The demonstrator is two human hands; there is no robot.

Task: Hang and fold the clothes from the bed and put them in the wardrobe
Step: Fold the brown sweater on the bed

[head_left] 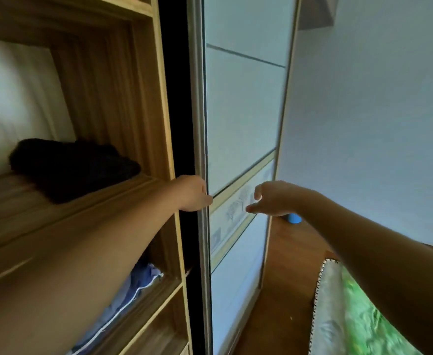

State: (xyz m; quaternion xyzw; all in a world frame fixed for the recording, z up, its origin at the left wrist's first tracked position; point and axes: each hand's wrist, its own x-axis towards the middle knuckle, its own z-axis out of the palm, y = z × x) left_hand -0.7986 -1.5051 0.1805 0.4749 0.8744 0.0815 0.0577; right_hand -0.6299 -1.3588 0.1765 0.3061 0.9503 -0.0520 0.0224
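The wooden wardrobe point(143, 103) stands open on the left. A dark folded garment point(72, 167) lies on its upper shelf, and blue clothes with white piping point(138, 280) lie on the shelf below. My left hand point(192, 193) grips the metal edge of the sliding door point(241, 119), its fingers hidden behind the frame. My right hand point(271, 198) hovers with relaxed fingers just in front of the door's patterned band, holding nothing.
A bed with a green patterned cover and a pale trimmed edge point(338, 308) sits at the lower right. Wooden floor point(284, 278) runs between bed and wardrobe. A small blue object point(293, 218) lies on the floor by the white wall point(377, 124).
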